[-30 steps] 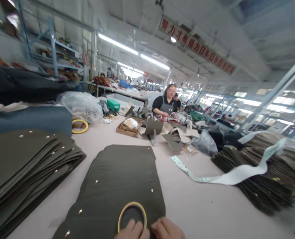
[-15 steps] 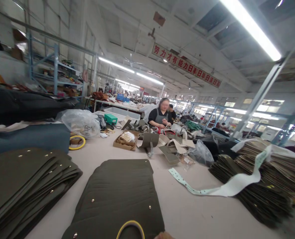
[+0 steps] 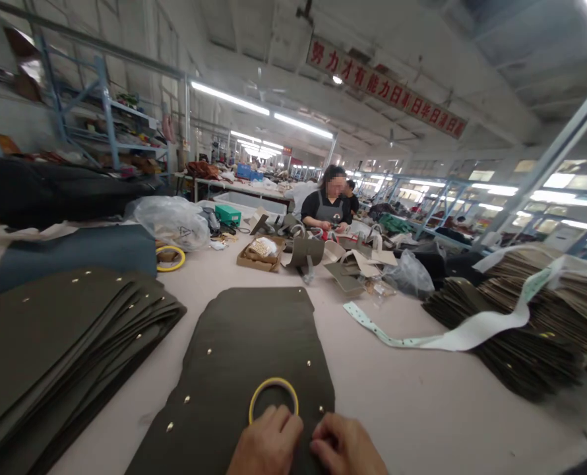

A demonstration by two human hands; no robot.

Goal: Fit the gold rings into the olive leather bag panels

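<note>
A dark olive panel (image 3: 254, 330) with small gold-coloured metal studs lies flat on the table in front of me. My left hand (image 3: 268, 441) is closed at the near side of a roll of yellow tape (image 3: 274, 381), over the panel; its fingers cover the roll's lower part. Close beside it, at the panel's right edge, my right hand (image 3: 347, 443) is curled with thumb and fingers together. Whatever may be between those fingers is too small or hidden to make out.
Stacked olive panels (image 3: 76, 343) lie at left, more stacks (image 3: 516, 356) at right beneath a white strip (image 3: 471, 333). Another yellow tape roll (image 3: 171, 249), a cardboard box of small parts (image 3: 261, 254) and a plastic bag (image 3: 169, 221) lie farther back. A person (image 3: 330, 204) works across the table.
Both hands have come into view over the near part of the panel; before, only a bit of one showed. The view has tipped downward, and the tape roll appears higher in it.
</note>
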